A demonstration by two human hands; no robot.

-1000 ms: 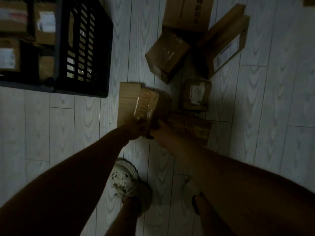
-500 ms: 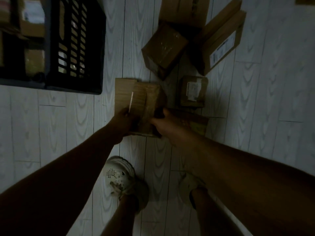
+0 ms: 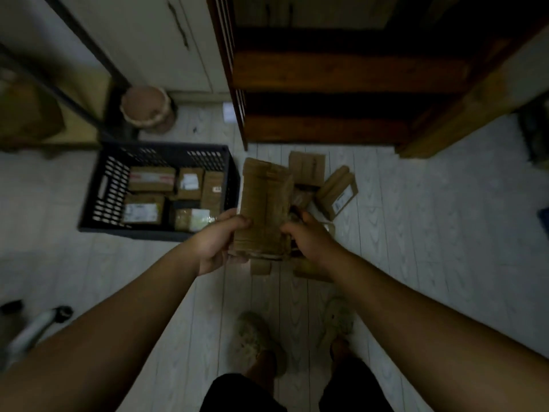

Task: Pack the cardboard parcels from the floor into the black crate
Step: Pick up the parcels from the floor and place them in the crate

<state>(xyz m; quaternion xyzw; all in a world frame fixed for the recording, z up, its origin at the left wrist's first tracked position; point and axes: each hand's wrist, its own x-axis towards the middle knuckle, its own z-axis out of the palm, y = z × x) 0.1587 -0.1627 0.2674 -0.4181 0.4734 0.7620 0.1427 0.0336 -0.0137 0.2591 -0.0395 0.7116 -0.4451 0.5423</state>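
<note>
Pale plank floor [image 3: 430, 233], held parcel [image 3: 264, 203] just beside black crate [image 3: 166, 154] right wall.

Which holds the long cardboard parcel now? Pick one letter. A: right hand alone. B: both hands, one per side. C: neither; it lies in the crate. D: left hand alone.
B: the left hand grips the parcel at its left edge, the right hand at its right edge, outside the black crate.

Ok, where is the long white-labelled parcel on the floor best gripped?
Probably across its narrow width, on the two long sides, coming from above and from the right: the long labelled parcel shows its label face up, bare floor lies to its right, and other parcels crowd its left.
</note>
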